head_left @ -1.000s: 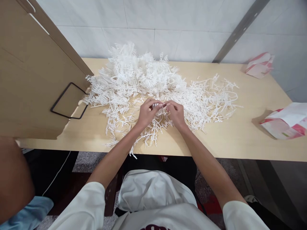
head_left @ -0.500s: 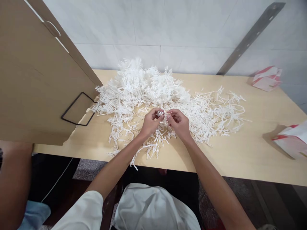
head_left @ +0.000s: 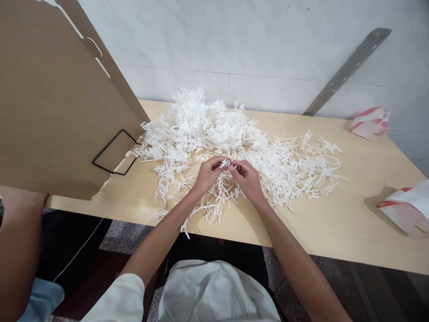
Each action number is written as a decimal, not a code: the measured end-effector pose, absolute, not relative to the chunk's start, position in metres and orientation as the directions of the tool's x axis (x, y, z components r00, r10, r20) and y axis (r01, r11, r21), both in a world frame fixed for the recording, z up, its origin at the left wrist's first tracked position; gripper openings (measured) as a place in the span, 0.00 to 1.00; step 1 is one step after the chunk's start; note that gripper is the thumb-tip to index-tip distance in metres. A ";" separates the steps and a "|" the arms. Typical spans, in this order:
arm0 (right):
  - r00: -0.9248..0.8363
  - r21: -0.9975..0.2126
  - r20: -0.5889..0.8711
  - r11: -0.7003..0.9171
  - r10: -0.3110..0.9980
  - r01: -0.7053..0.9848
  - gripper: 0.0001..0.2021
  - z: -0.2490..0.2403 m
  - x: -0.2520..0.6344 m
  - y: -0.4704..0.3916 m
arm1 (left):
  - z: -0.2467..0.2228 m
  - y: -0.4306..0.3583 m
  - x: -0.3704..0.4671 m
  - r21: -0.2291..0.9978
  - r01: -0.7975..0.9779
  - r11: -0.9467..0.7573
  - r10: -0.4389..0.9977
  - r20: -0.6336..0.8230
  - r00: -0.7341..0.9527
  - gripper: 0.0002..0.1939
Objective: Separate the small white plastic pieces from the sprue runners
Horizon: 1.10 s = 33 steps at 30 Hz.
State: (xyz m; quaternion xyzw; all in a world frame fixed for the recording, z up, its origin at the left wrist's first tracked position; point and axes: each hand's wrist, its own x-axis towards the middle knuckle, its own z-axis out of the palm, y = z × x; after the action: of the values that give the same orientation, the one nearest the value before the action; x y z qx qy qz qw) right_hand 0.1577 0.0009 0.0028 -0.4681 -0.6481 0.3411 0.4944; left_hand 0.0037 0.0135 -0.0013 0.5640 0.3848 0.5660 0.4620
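Observation:
A large heap of white branched plastic pieces (head_left: pixel 214 125) spreads over the middle of the wooden table (head_left: pixel 338 228). Thinner, longer strands (head_left: pixel 318 165) lie at its right side. In front of the heap, my left hand (head_left: pixel 210 173) pinches a small white branched piece (head_left: pixel 225 164). My right hand (head_left: pixel 247 178) meets it from the right, its fingertips closed on the same piece. The two hands nearly touch, and the fingers partly cover the piece. Loose strands (head_left: pixel 214 208) lie below my hands, one reaching the table's front edge.
A big cardboard sheet (head_left: pixel 63 103) stands at the left, with a black wire frame (head_left: pixel 117 152) by its lower corner. Another person's arm (head_left: pixel 22 232) is beside it. Two red-and-white paper packets (head_left: pixel 370 123) (head_left: pixel 407 210) sit at the right. A metal strip (head_left: pixel 348 71) leans against the tiled wall.
The view has shifted slightly, so the table and wall sit lower. My hands have drawn a little closer together around the small white piece.

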 end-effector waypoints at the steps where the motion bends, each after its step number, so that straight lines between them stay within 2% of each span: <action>1: -0.074 -0.901 0.326 0.334 0.942 0.278 0.10 0.002 0.156 0.000 | -0.001 0.014 0.003 0.959 -0.098 -0.267 0.962 0.272 0.039 0.16; 7: 0.020 -0.928 0.323 0.313 0.946 0.203 0.11 -0.001 0.156 -0.004 | 0.002 0.015 0.003 0.966 -0.138 -0.219 0.975 0.211 -0.071 0.19; 16: -0.099 -0.888 0.372 0.385 0.923 0.252 0.14 0.001 0.156 0.000 | 0.007 0.008 0.004 0.980 -0.079 -0.185 0.982 0.188 0.025 0.18; 24: -0.049 -0.771 0.487 0.455 0.872 0.445 0.12 0.000 0.157 -0.004 | 0.003 0.013 0.001 0.984 -0.030 -0.177 0.970 0.179 0.166 0.20; 30: -0.035 -0.769 0.457 0.414 0.889 0.486 0.13 -0.002 0.159 -0.001 | 0.001 0.008 0.007 0.984 -0.043 -0.173 0.960 0.178 0.215 0.19; 33: -0.095 -0.766 0.423 0.412 0.901 0.494 0.13 -0.003 0.160 0.001 | 0.001 0.005 0.007 0.981 0.012 -0.192 0.960 0.185 0.209 0.16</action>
State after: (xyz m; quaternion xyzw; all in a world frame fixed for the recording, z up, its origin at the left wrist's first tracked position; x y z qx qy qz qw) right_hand 0.1595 0.0007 -0.0030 -0.4941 -0.7056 0.2233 0.4562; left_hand 0.0074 0.0053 0.0014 0.6028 0.4033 0.4824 0.4912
